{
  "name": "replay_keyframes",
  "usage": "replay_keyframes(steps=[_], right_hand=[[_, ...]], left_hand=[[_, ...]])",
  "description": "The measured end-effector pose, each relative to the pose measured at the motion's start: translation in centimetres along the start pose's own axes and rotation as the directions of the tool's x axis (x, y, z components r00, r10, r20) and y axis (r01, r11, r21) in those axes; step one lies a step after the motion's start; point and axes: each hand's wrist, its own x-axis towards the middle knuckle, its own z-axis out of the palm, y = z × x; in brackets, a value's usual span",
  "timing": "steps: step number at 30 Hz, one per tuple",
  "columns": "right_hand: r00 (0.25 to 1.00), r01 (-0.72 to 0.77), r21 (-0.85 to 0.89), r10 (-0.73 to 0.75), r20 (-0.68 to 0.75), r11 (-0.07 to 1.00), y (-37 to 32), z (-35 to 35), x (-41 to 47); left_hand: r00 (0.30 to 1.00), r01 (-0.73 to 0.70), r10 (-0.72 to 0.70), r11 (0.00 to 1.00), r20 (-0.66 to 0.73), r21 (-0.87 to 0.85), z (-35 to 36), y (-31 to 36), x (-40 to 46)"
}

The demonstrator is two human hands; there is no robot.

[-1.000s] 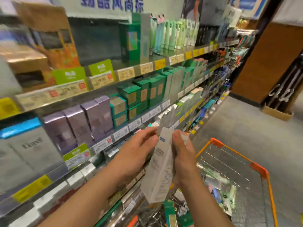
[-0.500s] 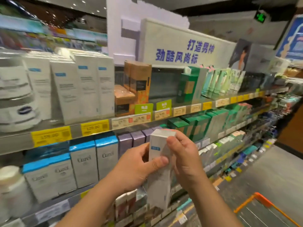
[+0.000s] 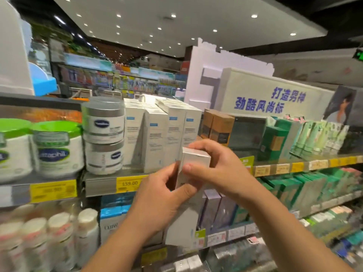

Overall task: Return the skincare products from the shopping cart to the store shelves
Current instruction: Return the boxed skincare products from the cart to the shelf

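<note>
Head view: we see both forearms raised from the bottom edge, meeting in front of the shelves. Left hand (image 3: 157,195) grips the tall white box (image 3: 186,209) at mid-height, thumb pressed across its front, fingers curled behind. Right hand (image 3: 220,169) pinches the box's top end, thumb on the near face, fingers curled over the top. The box stands roughly upright in the air, just in front of the shelf edge (image 3: 102,183), below a row of matching white boxes (image 3: 157,138). Left of that row on the same shelf we see two stacked white jars (image 3: 104,134), then green-lidded tubs (image 3: 57,148). Right of it are brown boxes (image 3: 218,128) and green boxes (image 3: 275,142). The shelf below holds blue-topped boxes (image 3: 112,214) and purple boxes (image 3: 214,209). Everything is motion-blurred.
</note>
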Motion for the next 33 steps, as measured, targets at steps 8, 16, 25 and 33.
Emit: replay_keyframes(steps=[8, 16, 25, 33], right_hand=[[0.964, 0.218, -0.324, -0.151, 0.218, 0.921, -5.9, 2.2, 6.9], [0.917, 0.369, -0.503, -0.219, 0.332, 0.781, -8.6, 4.4, 11.1], [0.919, 0.391, -0.619, -0.253, 0.301, 0.681, -9.5, 4.5, 13.9], [0.923, 0.377, -0.666, -0.202, 0.328, 0.644, -8.7, 4.5, 15.8]], left_hand=[[0.98, -0.05, 0.037, 0.997, -0.197, -0.062, -5.0, -0.7, 0.3], [0.92, 0.003, -0.025, 0.998, -0.391, -0.057, -7.8, -2.6, -0.4], [0.91, 0.093, -0.081, 0.996, -0.407, 0.01, -9.7, -4.2, -0.6], [0.916, 0.12, -0.119, 0.993, -0.383, -0.021, -9.6, -4.6, -0.3]])
